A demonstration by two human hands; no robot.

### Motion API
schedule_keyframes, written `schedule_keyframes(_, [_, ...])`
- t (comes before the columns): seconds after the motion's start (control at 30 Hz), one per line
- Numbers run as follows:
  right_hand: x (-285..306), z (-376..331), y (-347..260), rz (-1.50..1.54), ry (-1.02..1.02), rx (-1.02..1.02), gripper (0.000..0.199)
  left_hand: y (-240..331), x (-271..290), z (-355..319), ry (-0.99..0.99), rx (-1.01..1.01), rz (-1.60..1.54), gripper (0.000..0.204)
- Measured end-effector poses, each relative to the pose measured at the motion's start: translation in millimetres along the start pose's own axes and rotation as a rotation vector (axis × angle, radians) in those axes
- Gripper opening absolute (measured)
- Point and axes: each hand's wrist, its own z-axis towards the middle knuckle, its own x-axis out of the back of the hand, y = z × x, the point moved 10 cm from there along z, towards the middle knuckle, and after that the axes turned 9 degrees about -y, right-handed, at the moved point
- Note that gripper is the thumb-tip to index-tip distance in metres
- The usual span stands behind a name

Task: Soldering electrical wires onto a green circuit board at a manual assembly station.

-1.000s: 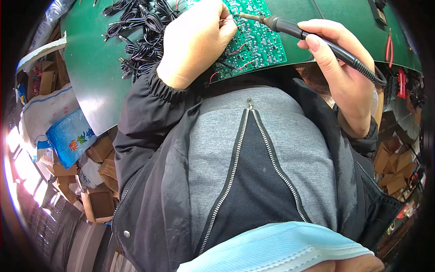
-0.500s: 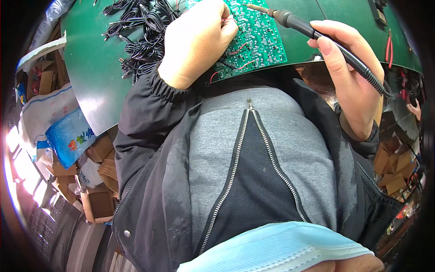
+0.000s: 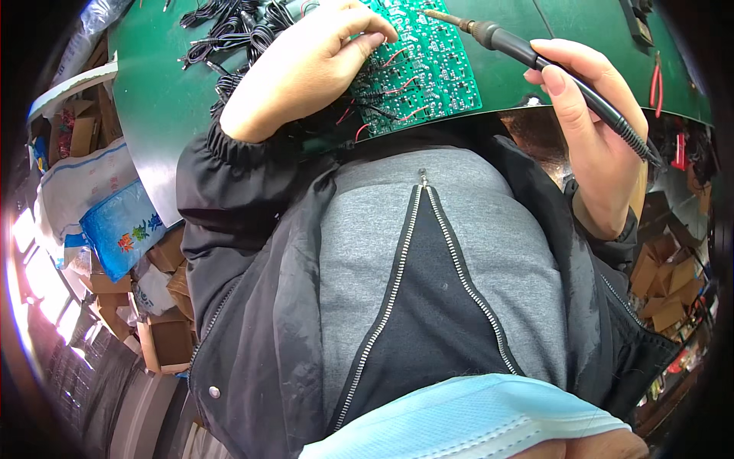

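My right hand point(image 3: 595, 122) holds a black-handled soldering iron point(image 3: 511, 44) like a pen. The iron's tip hangs over the upper part of a green circuit board panel point(image 3: 453, 86), and I cannot tell whether it touches. My left hand point(image 3: 310, 65) reaches over the panel's left edge. Its thumb and forefinger are pinched together; whatever lies between them is too small to make out. Short red and black wires point(image 3: 405, 84) stick up from the board's near left part. Bundled black cables point(image 3: 238, 37) lie left of that hand, partly hidden by it.
The green tabletop point(image 3: 157, 122) carries red-handled pliers point(image 3: 656, 86) and a dark object point(image 3: 639, 23) at the right. Cardboard boxes point(image 3: 167, 340) and a blue plastic bag point(image 3: 118, 229) sit below the table at the left. More boxes point(image 3: 665, 268) stand at the right.
My left hand has shifted left and turned, showing more of the board's wires. The soldering iron has moved slightly right and down in my right hand.
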Motion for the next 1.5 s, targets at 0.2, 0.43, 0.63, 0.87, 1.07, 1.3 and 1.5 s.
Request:
schedule_keyframes(0.2, [-5.1, -1.0, 7.3, 0.085, -0.014, -0.009, 0.024, -6.5, 1.5, -4.8, 0.029, 0.267, -0.071, 0.009])
schedule_keyframes(0.43, [-14.1, -4.5, -6.7, 0.078, -0.011, 0.168, 0.019, 12.5, 6.8, -13.6, 0.316, 0.149, 0.085, 0.009])
schedule_keyframes(0.63, [-14.2, -0.4, -5.1, 0.075, -0.010, 0.170, 0.019, 13.6, 5.9, -10.3, 0.365, 0.125, 0.150, 0.009])
schedule_keyframes(0.87, [-29.2, -16.3, -0.7, 0.085, -0.026, 0.178, 0.018, 16.2, -17.0, -22.4, 0.360, 0.109, 0.252, 0.011])
schedule_keyframes(1.07, [-31.2, -16.3, -3.4, 0.072, -0.058, 0.134, 0.017, 14.2, -22.1, -22.1, 0.346, 0.125, 0.257, 0.012])
schedule_keyframes(1.3, [-38.5, -12.9, -26.0, -0.204, -0.227, 0.260, 0.021, 16.9, -22.8, -23.3, 0.355, 0.117, 0.269, 0.012])
schedule_keyframes(1.5, [-16.2, -18.8, -7.5, -0.015, -0.008, 0.007, 0.022, 17.6, -21.7, -21.8, 0.359, 0.095, 0.277, 0.011])
